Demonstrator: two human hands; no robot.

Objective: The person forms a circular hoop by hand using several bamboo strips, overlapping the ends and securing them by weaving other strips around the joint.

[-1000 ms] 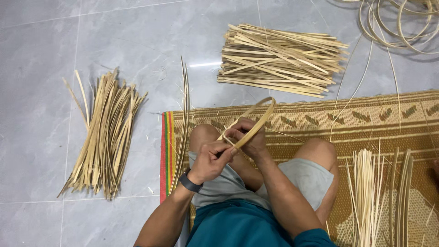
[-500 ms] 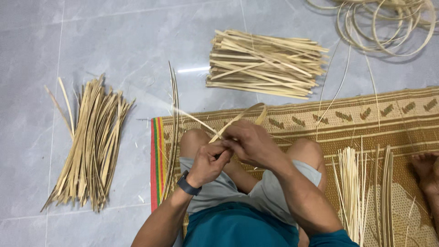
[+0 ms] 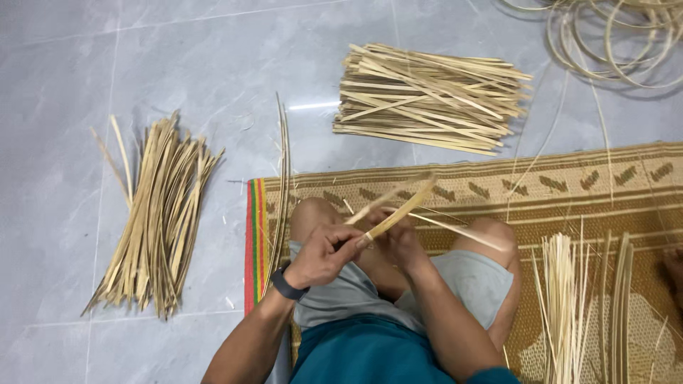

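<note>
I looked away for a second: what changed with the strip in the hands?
The bamboo strip was bent into a loop a second ago; now it runs nearly straight, slanting up to the right. The left hand and right hand kept hold of it. The bundles on the floor stayed put.

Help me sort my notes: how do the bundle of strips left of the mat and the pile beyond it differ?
The left bundle lies lengthwise away from the person, fanning out at its near end; the far pile lies crosswise, stacked squarer. The left bundle's strips look darker and duller; the far pile's look paler. Both are flat cane strips on the grey tile floor.
</note>
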